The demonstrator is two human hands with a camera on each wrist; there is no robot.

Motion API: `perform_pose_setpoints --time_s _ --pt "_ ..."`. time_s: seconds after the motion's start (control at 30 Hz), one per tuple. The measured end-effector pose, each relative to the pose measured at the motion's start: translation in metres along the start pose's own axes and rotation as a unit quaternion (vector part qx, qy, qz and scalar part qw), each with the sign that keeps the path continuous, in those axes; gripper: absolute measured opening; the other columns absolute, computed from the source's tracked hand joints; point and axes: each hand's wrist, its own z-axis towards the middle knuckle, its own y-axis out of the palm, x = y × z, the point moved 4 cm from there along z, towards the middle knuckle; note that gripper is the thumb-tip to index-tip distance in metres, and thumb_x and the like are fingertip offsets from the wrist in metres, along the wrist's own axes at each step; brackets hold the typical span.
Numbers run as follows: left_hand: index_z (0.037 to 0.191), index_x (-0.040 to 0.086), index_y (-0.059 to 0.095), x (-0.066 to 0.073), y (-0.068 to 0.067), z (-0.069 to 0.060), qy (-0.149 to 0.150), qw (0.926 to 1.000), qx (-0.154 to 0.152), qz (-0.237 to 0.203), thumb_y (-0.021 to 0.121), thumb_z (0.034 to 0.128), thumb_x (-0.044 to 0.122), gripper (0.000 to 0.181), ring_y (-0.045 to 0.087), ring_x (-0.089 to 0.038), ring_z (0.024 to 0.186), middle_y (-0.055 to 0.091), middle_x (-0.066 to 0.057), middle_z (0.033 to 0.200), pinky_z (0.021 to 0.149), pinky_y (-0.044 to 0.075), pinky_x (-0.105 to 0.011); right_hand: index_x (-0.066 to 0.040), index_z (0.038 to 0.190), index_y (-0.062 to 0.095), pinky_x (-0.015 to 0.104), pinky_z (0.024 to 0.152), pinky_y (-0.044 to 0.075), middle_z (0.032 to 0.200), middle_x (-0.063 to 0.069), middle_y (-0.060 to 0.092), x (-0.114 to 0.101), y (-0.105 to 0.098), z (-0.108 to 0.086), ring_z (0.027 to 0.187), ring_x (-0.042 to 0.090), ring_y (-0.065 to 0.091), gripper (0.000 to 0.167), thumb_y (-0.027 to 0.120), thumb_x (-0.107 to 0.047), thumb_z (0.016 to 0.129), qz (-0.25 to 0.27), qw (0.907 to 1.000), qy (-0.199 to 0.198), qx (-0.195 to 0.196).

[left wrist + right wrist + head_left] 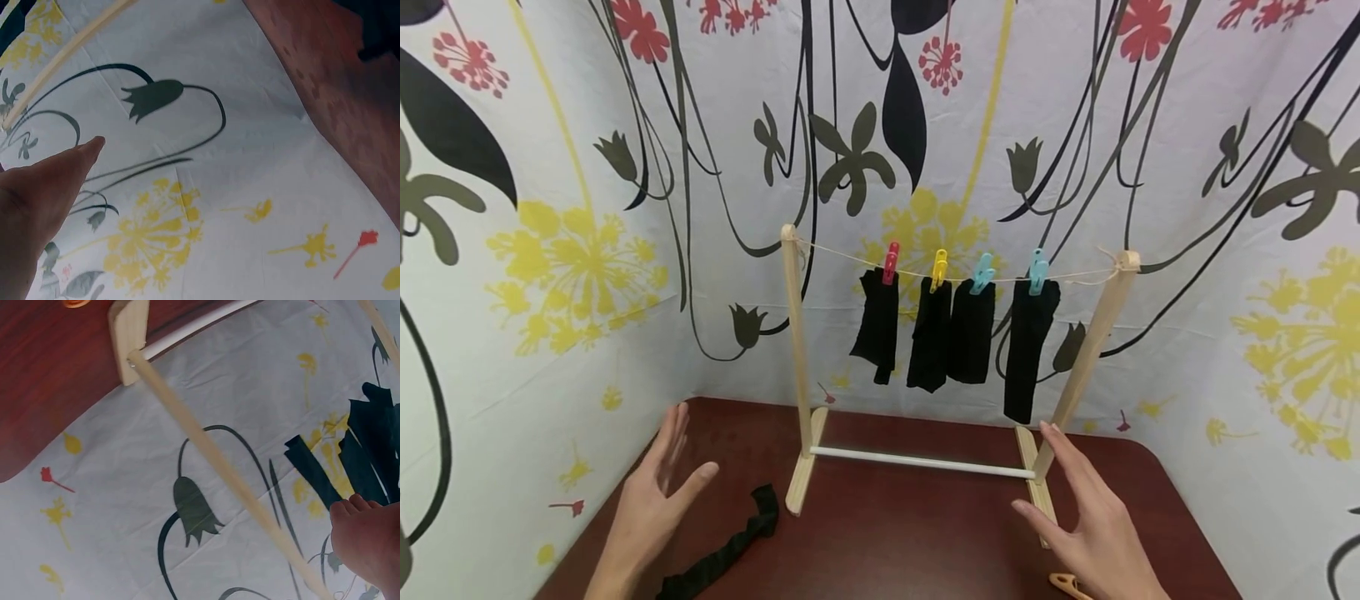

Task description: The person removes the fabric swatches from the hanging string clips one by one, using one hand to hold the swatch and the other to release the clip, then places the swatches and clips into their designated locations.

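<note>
My left hand (651, 500) is held above the left side of the table, fingers straight and thumb apart, holding nothing. A strip of black cloth (730, 550), crumpled and long, lies on the table just right of it. My right hand (1093, 517) hovers by the right foot of a small wooden clothesline stand (793, 333), fingers extended and without a thing in them. Partly hidden beside that hand is an orange clothespin (1067, 586). On the string hang several black cloth pieces (973, 333), held by a red clothespin (891, 263), a yellow clothespin (939, 270) and two light blue clothespins (1038, 272).
The stand's posts are joined low down by a white rod (917, 461). Beneath it is a dark red-brown table (895, 533). A white flower-printed curtain (730, 275) encloses the back and both sides.
</note>
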Motion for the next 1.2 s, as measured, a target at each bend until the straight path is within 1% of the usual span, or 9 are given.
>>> perform_pose_setpoints --time_s 0.1,0.17,0.43,0.63,0.77,0.83,0.87,1.0,1.2 --pt "0.167 0.043 -0.002 0.004 0.008 0.004 0.024 0.9994 -0.003 -0.025 0.065 0.1075 0.029 0.091 0.019 0.021 0.151 0.012 0.019 0.177 0.107 0.028 0.005 -0.020 0.166 0.036 -0.005 0.109 0.024 0.168 0.003 0.045 -0.005 0.002 0.005 0.151 -0.013 0.033 0.115 0.100 -0.015 0.070 0.011 0.9999 -0.003 -0.002" --pt "0.167 0.043 0.000 0.007 0.012 0.007 0.030 0.9987 -0.006 -0.039 0.064 0.1082 0.027 0.089 0.021 0.020 0.151 0.014 0.017 0.177 0.108 0.030 0.004 -0.019 0.166 0.036 -0.004 0.110 0.025 0.168 0.003 0.045 -0.009 0.002 0.008 0.152 -0.011 0.034 0.114 0.099 -0.015 0.071 0.020 0.9998 -0.006 -0.004" --pt "0.168 0.042 0.007 0.015 0.026 0.018 0.053 0.9950 -0.019 -0.083 0.062 0.1086 0.020 0.084 0.025 -0.022 0.163 0.020 0.010 0.177 0.110 0.032 0.000 -0.016 0.165 0.038 0.000 0.114 0.026 0.169 0.004 0.043 -0.013 -0.001 0.023 0.154 -0.003 0.037 0.110 0.098 -0.012 0.072 0.037 0.9992 -0.012 0.005" --pt "0.169 0.037 0.013 0.018 0.038 0.026 0.062 0.9902 -0.029 -0.122 0.060 0.1093 0.017 0.078 0.027 -0.028 0.162 0.024 0.004 0.177 0.112 0.034 -0.003 -0.013 0.164 0.040 0.002 0.115 0.029 0.166 0.012 0.046 -0.021 -0.005 0.037 0.155 0.003 0.039 0.107 0.097 -0.015 0.073 0.051 0.9972 -0.048 0.026" --pt "0.169 0.032 0.018 0.021 0.043 0.029 0.074 0.9854 -0.033 -0.149 0.058 0.1097 0.013 0.074 0.029 -0.027 0.162 0.027 0.000 0.176 0.112 0.037 -0.006 -0.008 0.162 0.041 0.000 0.078 0.042 0.165 0.015 0.047 -0.030 -0.004 0.047 0.148 0.003 0.046 0.100 0.095 -0.021 0.078 0.063 0.9937 -0.087 0.032" --pt "0.169 0.031 0.022 0.022 0.045 0.031 0.076 0.9838 -0.032 -0.159 0.057 0.1098 0.012 0.071 0.031 -0.023 0.161 0.030 -0.002 0.176 0.111 0.039 -0.007 -0.009 0.163 0.040 0.000 0.074 0.040 0.166 0.014 0.046 -0.034 -0.004 0.053 0.148 0.004 0.046 0.096 0.092 -0.031 0.085 0.059 0.9934 -0.095 0.028" --pt "0.169 0.030 0.024 0.024 0.047 0.031 0.075 0.9832 -0.030 -0.163 0.056 0.1099 0.012 0.069 0.033 -0.021 0.161 0.031 -0.003 0.175 0.111 0.040 -0.007 -0.009 0.163 0.039 0.000 0.075 0.040 0.167 0.013 0.045 -0.036 -0.003 0.056 0.148 0.005 0.046 0.094 0.088 -0.037 0.088 0.059 0.9932 -0.098 0.025" --pt "0.166 0.028 0.032 0.029 0.059 0.035 0.068 0.9794 -0.027 -0.188 0.055 0.1107 0.015 0.061 0.042 -0.008 0.155 0.039 -0.005 0.172 0.109 0.043 -0.009 -0.007 0.163 0.038 0.003 0.112 0.035 0.167 0.013 0.045 -0.043 -0.004 0.065 0.156 0.013 0.042 0.086 0.067 -0.056 0.099 0.051 0.9918 -0.113 0.029" --pt "0.164 0.016 0.038 0.042 0.087 0.046 0.092 0.9617 -0.038 -0.255 0.053 0.1114 0.013 0.055 0.048 -0.003 0.148 0.043 -0.014 0.168 0.112 0.045 -0.014 -0.002 0.161 0.041 0.004 0.115 0.033 0.165 0.016 0.047 -0.050 -0.005 0.071 0.156 0.014 0.042 0.082 0.058 -0.057 0.103 0.048 0.9874 -0.141 0.054"
